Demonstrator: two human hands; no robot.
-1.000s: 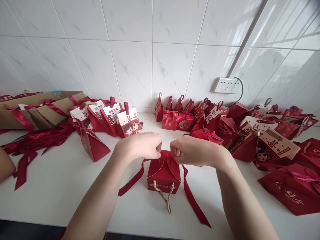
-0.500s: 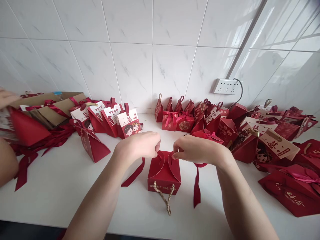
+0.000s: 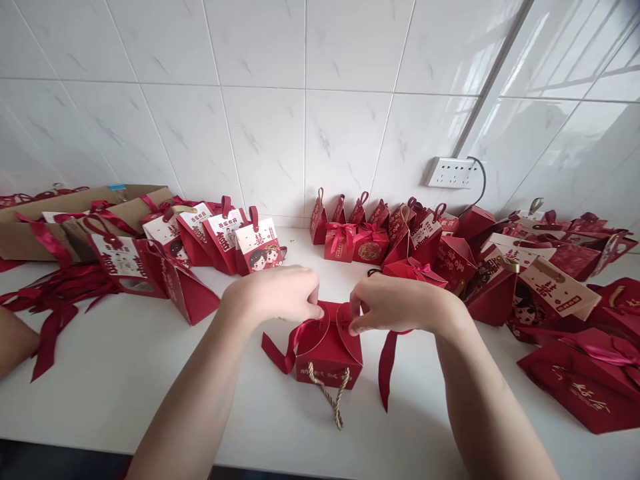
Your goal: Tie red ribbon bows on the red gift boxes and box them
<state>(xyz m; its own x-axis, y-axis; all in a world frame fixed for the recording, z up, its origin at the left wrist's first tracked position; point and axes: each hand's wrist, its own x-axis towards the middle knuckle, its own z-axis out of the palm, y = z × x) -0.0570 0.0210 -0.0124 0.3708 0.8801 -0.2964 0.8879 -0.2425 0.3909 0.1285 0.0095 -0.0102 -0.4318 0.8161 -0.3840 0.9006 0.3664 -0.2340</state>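
Observation:
A small red gift box (image 3: 327, 367) stands in front of me with its curved top flaps folded inward. A twisted gold cord handle (image 3: 339, 397) hangs down its near side. My left hand (image 3: 287, 293) is closed in a pinch at the left flap, on a dark red ribbon (image 3: 283, 353) whose tail curls out beside the box. At the right flap, my right hand (image 3: 387, 303) is pinched on the ribbon too; its other tail (image 3: 387, 373) droops to the table. Knuckles partly hide the fingertips and slots.
Finished-looking red boxes with ribbon loops (image 3: 367, 243) line the wall, and more crowd the right (image 3: 590, 387). To the left are white-fronted boxes (image 3: 257, 247), a cardboard carton (image 3: 20, 230) and loose ribbons (image 3: 65, 293). Another person's arm (image 3: 15, 340) shows at the left edge.
Both ribbon tails have shifted, the left one curling nearer the box; my hands moved only slightly. At left, a white-fronted box now stands by the carton, and the other person's hand has left view.

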